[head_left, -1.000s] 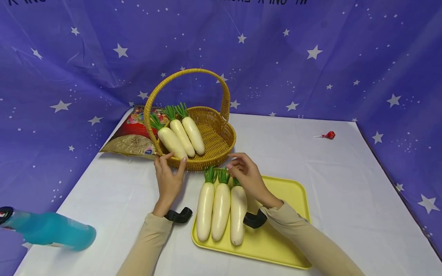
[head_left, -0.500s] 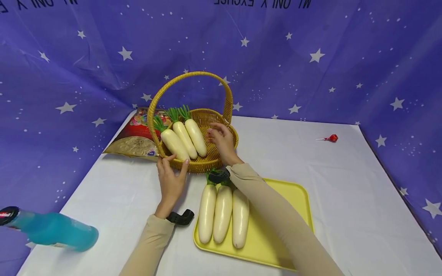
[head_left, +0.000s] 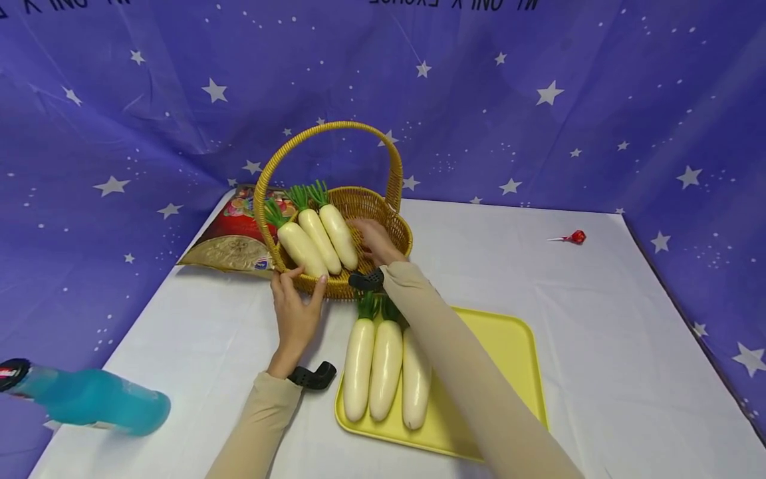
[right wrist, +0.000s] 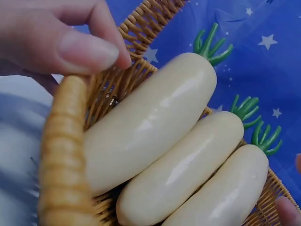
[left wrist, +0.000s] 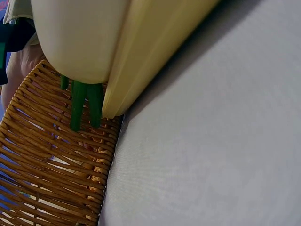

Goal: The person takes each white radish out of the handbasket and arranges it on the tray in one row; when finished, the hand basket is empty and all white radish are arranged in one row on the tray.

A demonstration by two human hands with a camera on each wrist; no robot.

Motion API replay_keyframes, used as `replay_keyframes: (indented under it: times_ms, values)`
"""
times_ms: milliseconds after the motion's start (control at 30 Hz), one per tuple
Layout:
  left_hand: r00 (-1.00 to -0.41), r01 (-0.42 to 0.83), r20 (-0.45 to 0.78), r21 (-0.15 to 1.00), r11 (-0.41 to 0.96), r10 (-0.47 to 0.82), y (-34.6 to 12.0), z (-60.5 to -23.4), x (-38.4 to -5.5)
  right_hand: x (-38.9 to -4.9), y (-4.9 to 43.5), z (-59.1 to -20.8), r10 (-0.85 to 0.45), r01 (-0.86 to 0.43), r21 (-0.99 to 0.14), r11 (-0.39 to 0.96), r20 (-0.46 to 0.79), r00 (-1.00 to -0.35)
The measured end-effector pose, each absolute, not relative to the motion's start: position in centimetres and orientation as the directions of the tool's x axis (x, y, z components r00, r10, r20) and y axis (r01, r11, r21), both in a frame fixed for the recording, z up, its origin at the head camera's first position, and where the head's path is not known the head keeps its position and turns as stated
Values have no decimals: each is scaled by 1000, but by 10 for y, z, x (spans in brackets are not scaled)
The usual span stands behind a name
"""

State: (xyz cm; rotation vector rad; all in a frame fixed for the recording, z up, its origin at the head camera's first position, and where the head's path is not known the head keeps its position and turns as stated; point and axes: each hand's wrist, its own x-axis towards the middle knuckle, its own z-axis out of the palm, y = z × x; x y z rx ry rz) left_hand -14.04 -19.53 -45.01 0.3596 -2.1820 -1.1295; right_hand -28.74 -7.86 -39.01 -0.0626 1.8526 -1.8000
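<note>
My left hand (head_left: 295, 322) touches the near rim of a wicker basket (head_left: 397, 229), thumb and index spread apart. Its fingertips (right wrist: 288, 212) show at the right edge of the right wrist view. Inside the basket, my right hand (head_left: 378, 241) is beside the rightmost of three white radishes (head_left: 338, 234) with green tops; nothing shows between its thumb and fingers. That thumb (right wrist: 87, 49) overlaps the basket's wrapped rim in the right wrist view. Three more radishes (head_left: 385, 372) lie side by side on a yellow tray (head_left: 509, 332), partly under my right forearm.
A red and gold bag (head_left: 230, 239) lies behind the basket's left side. At the left, a bottle of blue liquid (head_left: 98, 402) lies on the white cloth. A red lollipop (head_left: 576, 237) is at the back right. A purple starry curtain (head_left: 479, 106) backs the table.
My right hand has left the radish tops on the tray and moved forward and left into the basket, lower now. My left hand stays at the rim. The radishes have not moved.
</note>
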Motion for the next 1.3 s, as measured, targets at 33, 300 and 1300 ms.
replay_keyframes:
  times_ms: [33, 300, 1300]
  values:
    - [-754, 52, 420, 805, 592, -505, -195, -450, -140, -288, -79, -390, -415, 351, -929, 115, -366, -833]
    - [-762, 44, 402, 814, 580, -507, -196, -448, -139, -294, -81, -391, -578, 396, -908, 134, -396, -714]
    - [-773, 29, 389, 811, 584, -502, -196, -447, -139, -292, -76, -393, -764, 356, -933, 58, -271, -586]
